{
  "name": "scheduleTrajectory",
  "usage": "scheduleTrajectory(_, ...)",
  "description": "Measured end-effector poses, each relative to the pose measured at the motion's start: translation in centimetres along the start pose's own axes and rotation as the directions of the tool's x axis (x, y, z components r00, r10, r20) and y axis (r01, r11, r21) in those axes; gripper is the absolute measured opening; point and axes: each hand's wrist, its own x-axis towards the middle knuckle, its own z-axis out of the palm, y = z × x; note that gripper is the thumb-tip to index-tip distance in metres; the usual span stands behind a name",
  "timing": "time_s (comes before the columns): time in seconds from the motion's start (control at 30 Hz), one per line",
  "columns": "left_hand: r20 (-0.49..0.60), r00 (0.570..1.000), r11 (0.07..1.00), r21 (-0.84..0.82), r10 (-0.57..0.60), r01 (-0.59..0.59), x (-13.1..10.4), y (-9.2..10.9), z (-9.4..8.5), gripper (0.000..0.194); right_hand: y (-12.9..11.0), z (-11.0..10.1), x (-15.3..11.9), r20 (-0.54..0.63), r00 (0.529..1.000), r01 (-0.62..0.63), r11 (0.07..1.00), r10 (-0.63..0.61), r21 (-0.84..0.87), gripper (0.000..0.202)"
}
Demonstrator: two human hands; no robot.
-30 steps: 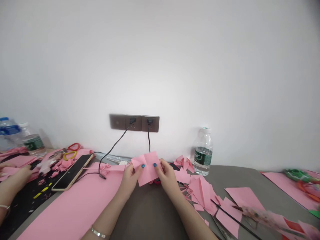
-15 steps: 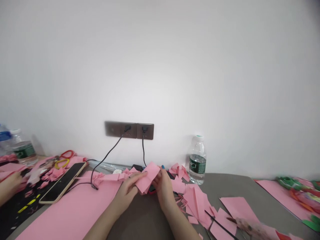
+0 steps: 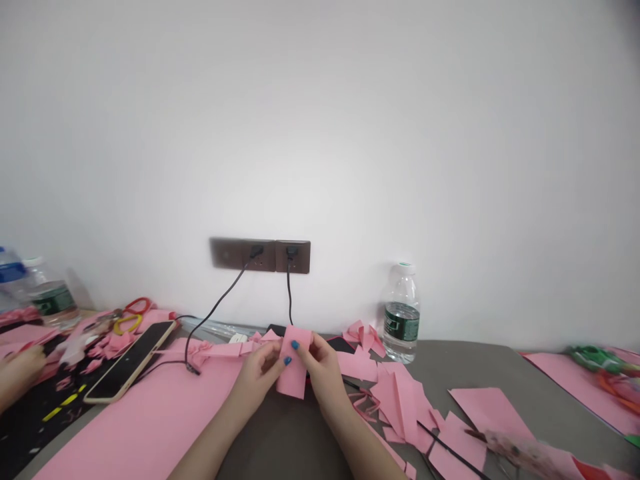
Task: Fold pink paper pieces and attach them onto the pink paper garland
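A folded piece of pink paper [image 3: 294, 381] is held upright above the table, between my two hands. My left hand [image 3: 260, 373] pinches its left edge, thumb on the near face and fingers behind. On the right edge, my right hand [image 3: 320, 363] grips it the same way, its thumb pressed on the upper part of the near face. Both thumbs show blue nails. Just left of my left arm lies a large pink sheet [image 3: 150, 427]. Cut and folded pink paper pieces [image 3: 400, 403] are piled right of my right hand.
A water bottle [image 3: 401, 317] stands near the wall. To the left are a phone [image 3: 131, 363], scissors [image 3: 131, 317] and another person's hand [image 3: 23, 370]. Black cables run from the wall socket [image 3: 293, 257] to the table. Green and red items [image 3: 600, 363] lie at far right.
The pink paper has turned from a slanted position to nearly upright. My right thumb has moved onto its near face, and my left thumb now presses its left side.
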Motion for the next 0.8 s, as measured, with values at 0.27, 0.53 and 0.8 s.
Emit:
scheduleTrajectory(0.27, -0.136, 0.991, 0.994, 0.112, 0.001, 0.015, -0.6, 0.4, 0.4, 0.031, 0.6, 0.3, -0.7, 0.026, 0.999, 0.043, 0.995, -0.041, -0.088, 0.027)
scheduleTrajectory(0.53, -0.13, 0.991, 0.985, 0.175, 0.016, 0.007, -0.6, 0.1, 0.7, 0.038, 0.3, 0.8, -0.9, -0.018, 0.999, 0.036, 0.998, -0.038, -0.057, 0.029)
scheduleTrajectory(0.8, -0.189, 0.982, 0.988, 0.151, -0.008, 0.038, -1.0, -0.1, 1.2, 0.035, 0.4, 0.8, -1.0, -0.044, 0.999, 0.024, 0.995, -0.029, -0.097, 0.032)
